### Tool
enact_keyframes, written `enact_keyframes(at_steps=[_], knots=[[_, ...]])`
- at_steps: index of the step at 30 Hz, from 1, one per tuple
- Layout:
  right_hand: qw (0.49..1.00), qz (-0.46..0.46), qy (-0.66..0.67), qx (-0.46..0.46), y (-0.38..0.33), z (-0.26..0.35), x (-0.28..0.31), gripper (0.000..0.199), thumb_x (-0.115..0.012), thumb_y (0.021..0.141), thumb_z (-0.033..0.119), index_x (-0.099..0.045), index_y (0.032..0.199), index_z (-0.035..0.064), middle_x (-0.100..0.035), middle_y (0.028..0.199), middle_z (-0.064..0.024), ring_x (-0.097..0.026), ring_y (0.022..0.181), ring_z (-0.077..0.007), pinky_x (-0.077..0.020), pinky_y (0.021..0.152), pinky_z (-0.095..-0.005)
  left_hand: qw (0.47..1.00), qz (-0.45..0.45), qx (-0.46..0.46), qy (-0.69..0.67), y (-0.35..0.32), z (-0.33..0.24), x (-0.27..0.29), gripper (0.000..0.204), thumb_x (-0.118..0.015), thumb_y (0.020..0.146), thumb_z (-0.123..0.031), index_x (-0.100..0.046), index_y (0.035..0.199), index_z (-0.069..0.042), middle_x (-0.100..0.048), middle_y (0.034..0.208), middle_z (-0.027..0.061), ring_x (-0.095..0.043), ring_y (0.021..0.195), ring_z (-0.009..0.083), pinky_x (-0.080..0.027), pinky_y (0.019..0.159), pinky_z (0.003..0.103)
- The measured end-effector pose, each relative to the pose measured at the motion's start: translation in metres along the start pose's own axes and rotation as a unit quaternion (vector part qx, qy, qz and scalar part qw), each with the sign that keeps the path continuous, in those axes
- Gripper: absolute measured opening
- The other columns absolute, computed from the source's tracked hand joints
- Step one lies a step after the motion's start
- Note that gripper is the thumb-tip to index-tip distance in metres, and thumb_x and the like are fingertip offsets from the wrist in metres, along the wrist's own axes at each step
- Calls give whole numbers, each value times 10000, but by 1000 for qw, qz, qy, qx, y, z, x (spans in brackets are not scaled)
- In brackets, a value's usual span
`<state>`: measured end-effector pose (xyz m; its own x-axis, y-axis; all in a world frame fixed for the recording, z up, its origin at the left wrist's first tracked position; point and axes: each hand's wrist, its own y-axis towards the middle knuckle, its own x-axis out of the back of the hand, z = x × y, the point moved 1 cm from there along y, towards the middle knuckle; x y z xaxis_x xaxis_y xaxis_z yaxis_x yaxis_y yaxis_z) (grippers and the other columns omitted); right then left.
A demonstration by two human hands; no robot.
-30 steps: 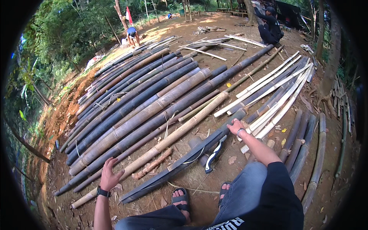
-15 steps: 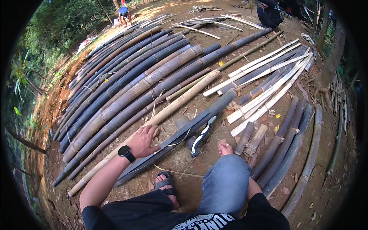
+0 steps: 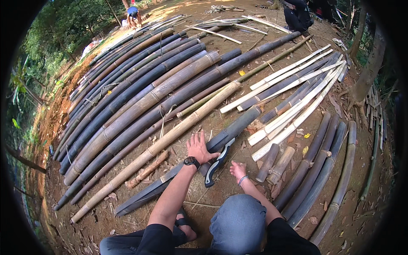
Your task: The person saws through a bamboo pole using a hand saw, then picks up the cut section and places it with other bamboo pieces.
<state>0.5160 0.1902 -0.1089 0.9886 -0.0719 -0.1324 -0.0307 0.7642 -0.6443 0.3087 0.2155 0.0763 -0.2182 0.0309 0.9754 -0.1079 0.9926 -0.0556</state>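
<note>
My left hand (image 3: 200,148), a watch on its wrist, lies with fingers spread on a dark bamboo pole (image 3: 238,127) in front of me. The thumb reaches toward a tool with a curved black-and-pale handle (image 3: 211,173), which looks like a folding saw; I cannot make out its blade. The tool leans across the pole's near side. A short dark piece of bamboo (image 3: 204,169) sits crosswise under the pole. To the right of the handle, apart from it, my right hand (image 3: 238,169) has its fingers loosely curled, with nothing visible in them.
Many long bamboo poles (image 3: 127,114) lie in rows at the left. Pale split strips (image 3: 293,114) fan out at the right, beyond two short bamboo pieces (image 3: 280,165) and several curved poles (image 3: 310,159). A person (image 3: 296,17) crouches far right; another (image 3: 133,16) bends far left.
My left hand has slid right along the dark pole, close to the tool's handle. My right hand has come forward from beside my knee. A short brown piece now shows at the left.
</note>
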Motion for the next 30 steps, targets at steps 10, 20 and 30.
enact_keyframes(at_steps=[10, 20, 30], knots=[[1000, -17, -4, 25, 14, 6, -36, 430, -727, 840, 382, -551, 961, 9, -625, 822, -65, -597, 665, -118, -498, 567, -259, 999, 26, 31, -16, 15, 1, -38, 1292, -796, 525, -685, -244, 1484, -18, -372, 1463, 253, -322, 1390, 378, -210, 1128, 569], [999, 34, 4, 19, 10, 16, -58, 414, -753, 812, 284, -524, 1010, 2, -633, 860, -89, -621, 715, -148, -515, 592, -285, 1000, 14, 14, -22, 15, 4, -41, 860, -808, 592, -544, -526, 1211, -16, -596, 1191, 182, -511, 1213, 319, -264, 1098, 522], [987, -34, -119, 103, 28, 3, -62, 304, -723, 798, 170, -525, 961, 8, -610, 828, -78, -610, 693, -169, -495, 555, -323, 998, 37, 26, -33, 18, -1, -38, 675, -830, 615, -439, -548, 1081, -39, -639, 1105, 167, -585, 1112, 312, -371, 1012, 465]])
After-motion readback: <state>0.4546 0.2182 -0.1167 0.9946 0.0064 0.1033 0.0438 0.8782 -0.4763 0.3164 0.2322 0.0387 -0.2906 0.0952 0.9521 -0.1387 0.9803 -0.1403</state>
